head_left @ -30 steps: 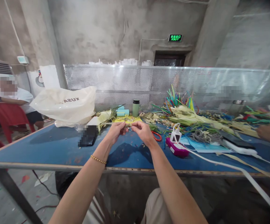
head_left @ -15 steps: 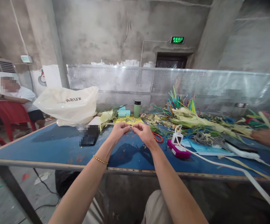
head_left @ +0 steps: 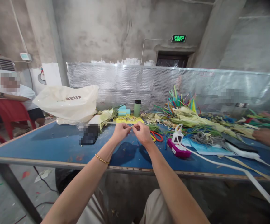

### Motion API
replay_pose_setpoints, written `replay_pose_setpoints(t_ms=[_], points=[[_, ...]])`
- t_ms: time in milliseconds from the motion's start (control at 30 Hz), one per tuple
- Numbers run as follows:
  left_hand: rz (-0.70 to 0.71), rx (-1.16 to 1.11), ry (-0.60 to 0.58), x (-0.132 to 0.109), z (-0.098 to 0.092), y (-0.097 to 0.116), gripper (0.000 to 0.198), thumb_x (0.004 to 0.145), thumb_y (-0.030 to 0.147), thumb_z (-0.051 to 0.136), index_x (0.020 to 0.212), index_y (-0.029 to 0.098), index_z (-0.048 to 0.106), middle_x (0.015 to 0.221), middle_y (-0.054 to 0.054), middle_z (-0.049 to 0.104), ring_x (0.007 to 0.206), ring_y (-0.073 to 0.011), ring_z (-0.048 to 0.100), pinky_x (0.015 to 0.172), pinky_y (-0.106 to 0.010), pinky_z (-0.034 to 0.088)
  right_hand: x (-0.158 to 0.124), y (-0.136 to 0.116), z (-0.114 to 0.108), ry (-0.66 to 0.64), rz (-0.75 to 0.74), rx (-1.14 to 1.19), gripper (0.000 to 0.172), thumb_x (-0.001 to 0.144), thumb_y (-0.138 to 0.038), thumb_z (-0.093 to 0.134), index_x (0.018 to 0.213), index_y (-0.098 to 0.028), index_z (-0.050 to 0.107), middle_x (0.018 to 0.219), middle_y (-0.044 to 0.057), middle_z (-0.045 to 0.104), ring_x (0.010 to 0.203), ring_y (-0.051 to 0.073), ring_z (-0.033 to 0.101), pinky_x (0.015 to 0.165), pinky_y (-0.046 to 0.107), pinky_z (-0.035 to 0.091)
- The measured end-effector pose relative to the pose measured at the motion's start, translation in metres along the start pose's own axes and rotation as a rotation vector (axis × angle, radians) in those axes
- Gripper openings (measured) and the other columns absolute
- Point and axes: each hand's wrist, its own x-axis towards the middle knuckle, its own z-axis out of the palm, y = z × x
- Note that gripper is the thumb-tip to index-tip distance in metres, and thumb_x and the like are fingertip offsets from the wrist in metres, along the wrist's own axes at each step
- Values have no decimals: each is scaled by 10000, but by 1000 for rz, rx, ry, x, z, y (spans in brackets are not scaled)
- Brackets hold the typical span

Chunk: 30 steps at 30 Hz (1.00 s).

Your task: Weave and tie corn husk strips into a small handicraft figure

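Note:
Both my hands are raised over the middle of the blue table (head_left: 43, 146), fingertips meeting. My left hand (head_left: 120, 132) and my right hand (head_left: 142, 133) each pinch a small thin piece between them, too small to name. A gold bead bracelet (head_left: 102, 159) circles my left wrist. Red-handled scissors (head_left: 156, 136) lie just right of my right hand. A dark phone (head_left: 89, 134) lies to the left of my left hand.
A white plastic bag (head_left: 67, 104) sits at the back left, a green bottle (head_left: 137, 108) behind my hands. Husks and coloured strips (head_left: 188, 116) pile up at the right, beside a pink power bank (head_left: 178, 148) and white cable (head_left: 230, 168). Another person's hand (head_left: 265, 137) rests far right; a person (head_left: 15, 96) sits left.
My two hands have drawn closer together, fingertips now meeting, and dropped a little toward the table. The other person's hand at the far right shifted slightly.

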Motion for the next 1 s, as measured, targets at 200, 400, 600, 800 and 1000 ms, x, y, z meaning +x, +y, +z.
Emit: replay_pose_setpoints(t_ms=[200, 400, 600, 800, 1000], points=[[-148, -191, -89, -4, -4, 4, 144, 682, 224, 699, 606, 127, 625, 539, -41, 628, 395, -98, 482, 419, -234, 301, 3, 4, -3, -58, 50, -3, 70, 748, -177, 567, 718, -188, 629, 722, 64, 701, 664, 187, 634, 658, 292, 469], [-284, -195, -20, -4, -18, 13, 185, 737, 290, 654, 749, 115, 712, 791, -102, 724, 588, -136, 607, 487, -226, 327, 5, 3, -14, -101, 105, 85, 93, 746, -215, 595, 729, -162, 670, 706, 62, 705, 639, 176, 630, 651, 282, 477], [-66, -119, -218, -6, -13, 14, 200, 691, 294, 725, 738, 100, 734, 636, -63, 681, 573, -124, 553, 550, -240, 367, 4, 5, -12, -137, 102, 107, 101, 760, -212, 608, 751, -152, 688, 671, 49, 699, 625, 165, 628, 642, 267, 473], [-92, -193, -192, -3, -14, 6, 134, 654, 209, 764, 672, 91, 704, 590, -60, 662, 502, -114, 544, 543, -255, 394, 5, 4, -13, -38, 45, 91, 154, 802, -250, 579, 808, -167, 710, 834, 83, 728, 747, 194, 654, 715, 297, 492], [-271, -507, -138, -1, -18, 7, 211, 659, 230, 781, 787, 92, 686, 752, -113, 719, 623, -161, 648, 593, -261, 426, 7, 8, -15, 291, 83, 3, 264, 841, -324, 515, 767, -150, 699, 800, 104, 697, 740, 209, 623, 736, 318, 471]])
